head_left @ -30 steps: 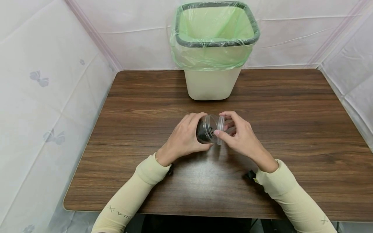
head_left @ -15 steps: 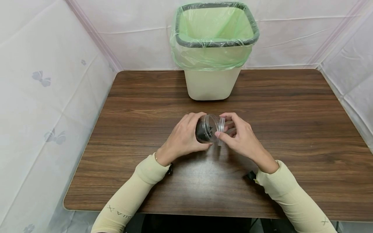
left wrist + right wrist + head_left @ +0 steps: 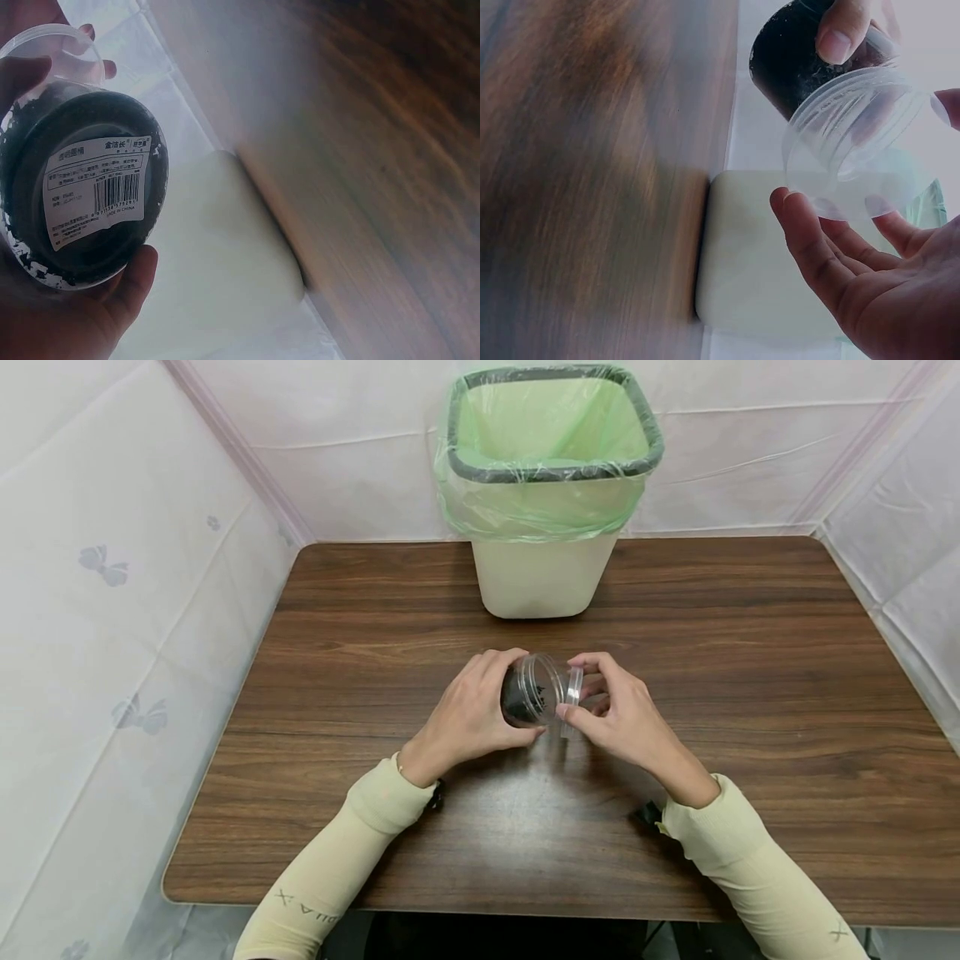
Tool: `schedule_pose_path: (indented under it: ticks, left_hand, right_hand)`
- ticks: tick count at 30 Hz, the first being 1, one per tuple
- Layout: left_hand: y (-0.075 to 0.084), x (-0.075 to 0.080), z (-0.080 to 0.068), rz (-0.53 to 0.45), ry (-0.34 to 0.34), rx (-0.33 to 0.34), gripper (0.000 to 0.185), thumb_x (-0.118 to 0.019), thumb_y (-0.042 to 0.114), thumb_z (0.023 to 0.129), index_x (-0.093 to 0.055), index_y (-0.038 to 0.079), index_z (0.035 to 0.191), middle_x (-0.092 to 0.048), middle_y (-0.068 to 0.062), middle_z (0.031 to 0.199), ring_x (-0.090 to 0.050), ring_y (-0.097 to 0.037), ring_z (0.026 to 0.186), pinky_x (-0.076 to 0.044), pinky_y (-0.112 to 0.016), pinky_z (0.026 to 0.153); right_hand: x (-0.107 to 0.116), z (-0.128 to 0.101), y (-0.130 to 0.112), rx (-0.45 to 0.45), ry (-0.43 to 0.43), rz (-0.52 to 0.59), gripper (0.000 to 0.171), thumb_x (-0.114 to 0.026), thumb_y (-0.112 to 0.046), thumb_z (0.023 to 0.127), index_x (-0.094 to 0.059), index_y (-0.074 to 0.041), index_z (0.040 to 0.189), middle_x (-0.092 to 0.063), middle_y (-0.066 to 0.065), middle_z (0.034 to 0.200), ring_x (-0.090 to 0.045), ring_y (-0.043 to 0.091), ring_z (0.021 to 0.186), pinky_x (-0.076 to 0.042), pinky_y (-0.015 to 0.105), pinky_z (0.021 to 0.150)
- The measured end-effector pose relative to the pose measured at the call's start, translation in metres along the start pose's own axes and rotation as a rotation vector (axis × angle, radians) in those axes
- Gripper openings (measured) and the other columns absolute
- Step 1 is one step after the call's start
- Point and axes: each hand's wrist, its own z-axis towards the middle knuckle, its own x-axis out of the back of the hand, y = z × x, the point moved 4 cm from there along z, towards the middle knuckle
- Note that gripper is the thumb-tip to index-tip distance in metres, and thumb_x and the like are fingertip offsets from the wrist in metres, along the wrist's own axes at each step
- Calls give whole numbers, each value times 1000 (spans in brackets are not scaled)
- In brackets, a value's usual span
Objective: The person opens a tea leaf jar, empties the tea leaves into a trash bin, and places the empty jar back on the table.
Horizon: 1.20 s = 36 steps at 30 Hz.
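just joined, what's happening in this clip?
A person sits at a wooden table with a clear plastic jar of dark contents held on its side in the left hand. The right hand pinches the clear lid at the jar's mouth; the lid looks off the threads. A bin lined with a green bag stands behind the hands.

bin (image 3: 543,572) at table (image 3: 750,693) back | jar (image 3: 528,693) before bin | lid (image 3: 572,693) right of jar

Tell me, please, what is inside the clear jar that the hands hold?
The clear jar holds dark loose material, settled toward its base; the left hand covers part of it. What the material is cannot be told.
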Motion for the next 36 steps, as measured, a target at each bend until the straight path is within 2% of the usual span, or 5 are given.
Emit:
schedule_pose_path:
  ticks: [6, 17, 28, 36]
  left_hand:
    - [0, 0, 0, 2, 1, 1, 90, -88, 43, 62, -51, 6, 135, -59, -6, 115, -55, -19, 104, -45, -34, 94]
    - [-3, -2, 1, 6, 5, 6, 90, -89, 43, 61, -52, 6, 134, -60, -5, 113, -56, -19, 102, -46, -34, 93]
    - [-4, -1, 0, 9, 11, 8, 89, -88, 43, 61, -52, 6, 134, -60, -5, 113, -56, -19, 102, -46, -34, 93]
    - [-5, 1, -1, 8, 23, 3, 87, -88, 42, 62, -52, 6, 133, -60, -5, 114, -56, -19, 104, -45, -34, 95]
  right_hand:
    - [0, -1, 3, -13, 1, 15, 51, -75, -15, 86, -54, -8, 132, -61, 16, 123, -68, 23, 91, -57, 39, 71]
    - [-1, -3, 6, -27, -29, 30, 55, -76, -18, 86, -52, -7, 134, -59, 16, 131, -69, 24, 96, -58, 45, 73]
    - [1, -6, 8, -7, -13, -23, 54, -81, -22, 84, -56, -5, 129, -65, 12, 124, -64, 24, 101, -55, 45, 83]
    - [-3, -7, 13, -41, -56, -45, 63, -83, -25, 82, -55, -2, 134, -63, 14, 129, -65, 27, 104, -54, 47, 88]
